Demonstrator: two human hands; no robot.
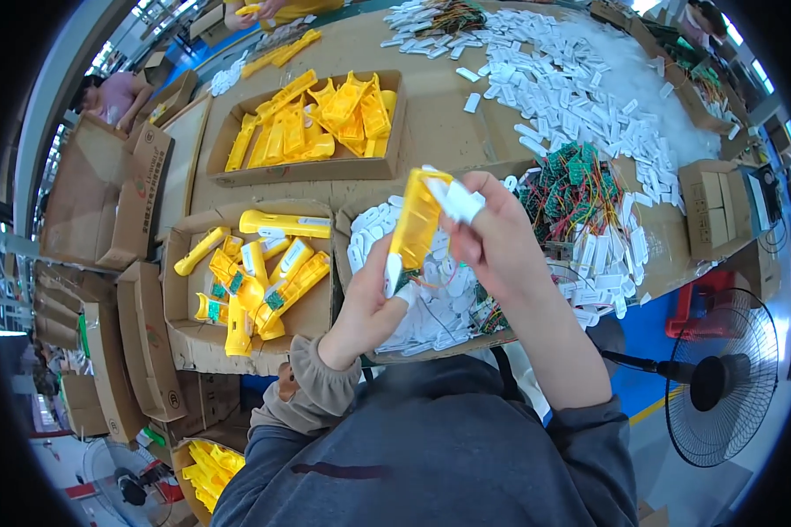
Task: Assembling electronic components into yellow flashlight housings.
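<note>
A yellow plastic shell, long and hollow, is held tilted above the front box. My left hand is closed round its lower end, with white covers on the fingertips. At the shell's upper end, my right hand is closed, its white-covered fingertips pressed against the rim. Whether a small white part is also pinched there, I cannot tell. Thin wires and a bit of green board show just below the shell, partly hidden by my left fingers. Beneath both hands lie white plastic pieces in a cardboard box.
To the left, a box holds yellow shells, some with green boards. Behind it stands another box of yellow shells. Wired green circuit boards are heaped at right, near many white pieces. A black fan stands at far right.
</note>
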